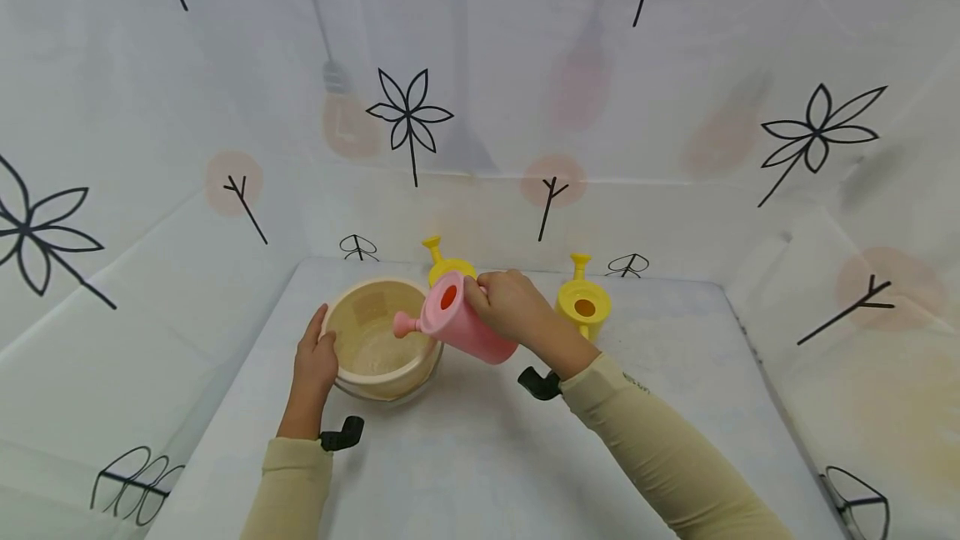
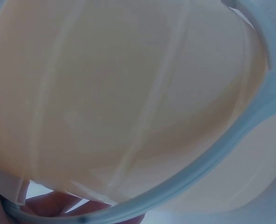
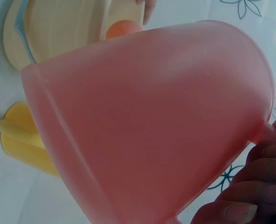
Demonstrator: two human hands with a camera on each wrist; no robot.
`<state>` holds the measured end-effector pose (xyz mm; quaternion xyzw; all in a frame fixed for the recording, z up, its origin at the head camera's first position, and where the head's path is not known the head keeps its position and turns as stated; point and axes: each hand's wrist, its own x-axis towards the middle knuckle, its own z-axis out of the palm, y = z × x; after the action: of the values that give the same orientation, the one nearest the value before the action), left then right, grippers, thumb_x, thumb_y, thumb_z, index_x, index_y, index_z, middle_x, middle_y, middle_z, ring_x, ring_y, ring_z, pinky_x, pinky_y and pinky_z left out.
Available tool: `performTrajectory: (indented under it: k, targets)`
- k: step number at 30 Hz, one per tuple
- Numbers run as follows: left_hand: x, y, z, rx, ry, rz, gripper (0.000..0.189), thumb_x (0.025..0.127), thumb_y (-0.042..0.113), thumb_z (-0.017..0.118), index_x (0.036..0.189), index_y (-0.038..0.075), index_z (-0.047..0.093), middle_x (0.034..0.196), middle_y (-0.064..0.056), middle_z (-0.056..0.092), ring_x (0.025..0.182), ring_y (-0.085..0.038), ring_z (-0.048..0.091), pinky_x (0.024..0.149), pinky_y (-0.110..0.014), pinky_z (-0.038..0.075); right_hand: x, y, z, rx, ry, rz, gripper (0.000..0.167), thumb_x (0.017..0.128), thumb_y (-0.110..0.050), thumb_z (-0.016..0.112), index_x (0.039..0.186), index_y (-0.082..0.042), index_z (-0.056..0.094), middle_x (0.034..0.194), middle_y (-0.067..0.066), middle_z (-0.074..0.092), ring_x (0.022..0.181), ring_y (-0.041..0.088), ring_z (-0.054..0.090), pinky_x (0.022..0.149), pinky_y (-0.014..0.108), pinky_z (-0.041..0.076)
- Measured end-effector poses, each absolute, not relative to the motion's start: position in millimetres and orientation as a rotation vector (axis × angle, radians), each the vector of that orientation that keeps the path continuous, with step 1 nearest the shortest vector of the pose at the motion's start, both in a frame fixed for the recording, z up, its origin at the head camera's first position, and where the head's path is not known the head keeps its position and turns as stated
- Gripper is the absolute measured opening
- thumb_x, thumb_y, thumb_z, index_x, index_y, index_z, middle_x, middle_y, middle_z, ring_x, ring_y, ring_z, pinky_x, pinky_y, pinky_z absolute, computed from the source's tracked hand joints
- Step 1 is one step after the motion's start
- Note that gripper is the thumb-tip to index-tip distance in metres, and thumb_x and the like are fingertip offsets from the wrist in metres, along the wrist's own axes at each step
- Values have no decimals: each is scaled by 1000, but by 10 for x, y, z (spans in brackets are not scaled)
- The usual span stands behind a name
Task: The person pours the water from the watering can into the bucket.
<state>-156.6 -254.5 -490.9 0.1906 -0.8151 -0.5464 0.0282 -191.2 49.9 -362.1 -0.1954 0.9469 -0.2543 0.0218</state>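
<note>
My right hand (image 1: 513,307) grips the handle of a pink watering can (image 1: 468,327), its fingers (image 3: 261,182) curled in the right wrist view. Tilted left, the can has its spout over a cream bucket (image 1: 371,377). Any water coming from the spout is too indistinct to tell. My left hand (image 1: 315,365) holds the bucket's left side near the rim. The left wrist view is filled by the bucket's wall (image 2: 105,93) and its grey-blue handle (image 2: 175,182), with some of my fingers (image 2: 54,203) partly hidden behind them.
One yellow watering can (image 1: 450,267) stands behind the pink one, partly hidden. Another yellow watering can (image 1: 585,307) is to the right, beyond my right wrist. All stand on a white-covered table (image 1: 450,473), with patterned sheeting (image 1: 480,107) at its back and sides.
</note>
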Motion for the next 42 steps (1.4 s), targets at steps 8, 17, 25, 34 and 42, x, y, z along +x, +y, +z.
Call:
performTrajectory:
  k: [8, 17, 25, 34, 42]
  targets:
    - [-1564, -2545, -4906, 596, -2517, -1687, 54, 104, 23, 26, 156, 36, 15, 163, -1, 15, 150, -29, 16, 121, -51, 17, -1907, 494, -3626, -634, 2952, -788, 41, 100, -37, 40, 69, -14, 55, 66, -1, 60, 62, 15, 56, 54, 22, 49]
    - [-1570, -2547, -4915, 587, -2505, -1688, 54, 104, 22, 27, 156, 32, 17, 163, -2, 17, 150, -29, 16, 121, -51, 17, -1888, 481, -3615, -608, 2965, -762, 42, 100, -38, 39, 70, -14, 55, 66, -1, 60, 64, 15, 56, 55, 22, 49]
    - [-1571, -2555, -4940, 575, -2497, -1695, 54, 104, 23, 27, 156, 34, 17, 163, -1, 17, 150, -28, 17, 121, -50, 18, -1881, 467, -3614, -600, 2965, -750, 41, 100, -39, 39, 71, -14, 56, 68, -1, 61, 64, 15, 57, 55, 22, 50]
    - [-1576, -2563, -4919, 585, -2509, -1699, 54, 104, 25, 26, 156, 35, 16, 163, -1, 16, 150, -29, 17, 121, -52, 18, -1889, 439, -3596, -574, 2958, -752, 40, 99, -39, 40, 73, -13, 57, 68, -1, 61, 64, 15, 57, 55, 23, 50]
    - [-1590, -2565, -4898, 582, -2506, -1719, 54, 104, 24, 27, 156, 35, 16, 163, 0, 16, 149, -29, 19, 120, -51, 19, -1891, 423, -3571, -574, 2957, -759, 41, 99, -39, 41, 72, -13, 57, 68, 0, 61, 63, 15, 57, 55, 22, 50]
